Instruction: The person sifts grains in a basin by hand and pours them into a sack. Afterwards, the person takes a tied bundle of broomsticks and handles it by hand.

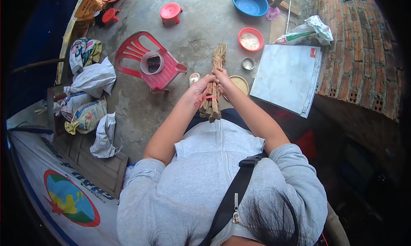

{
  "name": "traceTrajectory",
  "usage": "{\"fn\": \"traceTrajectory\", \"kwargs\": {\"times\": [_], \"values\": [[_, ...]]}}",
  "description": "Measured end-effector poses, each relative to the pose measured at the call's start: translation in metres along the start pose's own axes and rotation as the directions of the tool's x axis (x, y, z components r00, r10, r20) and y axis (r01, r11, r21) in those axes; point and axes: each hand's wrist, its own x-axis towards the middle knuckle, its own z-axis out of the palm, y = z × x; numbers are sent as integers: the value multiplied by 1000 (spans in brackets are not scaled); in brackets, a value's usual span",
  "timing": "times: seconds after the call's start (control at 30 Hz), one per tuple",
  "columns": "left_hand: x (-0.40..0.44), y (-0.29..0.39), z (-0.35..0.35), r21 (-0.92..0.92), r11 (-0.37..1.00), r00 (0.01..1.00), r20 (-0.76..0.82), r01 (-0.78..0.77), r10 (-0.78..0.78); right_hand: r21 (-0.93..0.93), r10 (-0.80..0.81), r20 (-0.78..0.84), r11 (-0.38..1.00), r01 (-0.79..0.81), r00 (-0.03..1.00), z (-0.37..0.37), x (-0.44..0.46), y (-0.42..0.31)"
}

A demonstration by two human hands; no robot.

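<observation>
A bundle of dry brown stalks (211, 108) points away from my body, its thick cut ends near my waist and its frayed tips (219, 53) at the far end. Around its middle are my left hand (204, 84) and my right hand (222, 78), both closed on it and close together. A red tie (209, 97) circles the stalks just below my hands. Beyond my right hand, a round woven tray (240, 84) lies partly hidden by my forearm. A small white container (194, 78) stands left of the bundle, and a metal bowl (248, 63) is to the right.
At left, a red plastic chair (169, 72) bears a tub (152, 63), with sacks (93, 77) beyond. White boards (282, 75) lie at right beside a brick surface (357, 49). Farther off are a red basin (251, 39), a blue basin (250, 2) and a red stool (171, 12).
</observation>
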Motion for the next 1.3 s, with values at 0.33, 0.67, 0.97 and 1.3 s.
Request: {"fn": "traceTrajectory", "kwargs": {"times": [0.33, 0.67, 0.97, 1.3], "values": [[185, 234, 20, 302, 936, 982, 2, 178, -187, 357, 3, 64, 934, -26, 998, 52, 157, -171], [345, 303, 57, 787, 592, 969, -243, 172, 41, 627, -24, -7, 779, 24, 1000, 33, 308, -214], [321, 312, 40, 845, 485, 974, -178, 224, -139, 711, 53, -145, 700, 67, 988, 57, 276, -201], [257, 393, 64, 621, 703, 938, -220, 348, -270, 664, 17, 2, 748, -14, 1000, 125, 289, -241]]}}
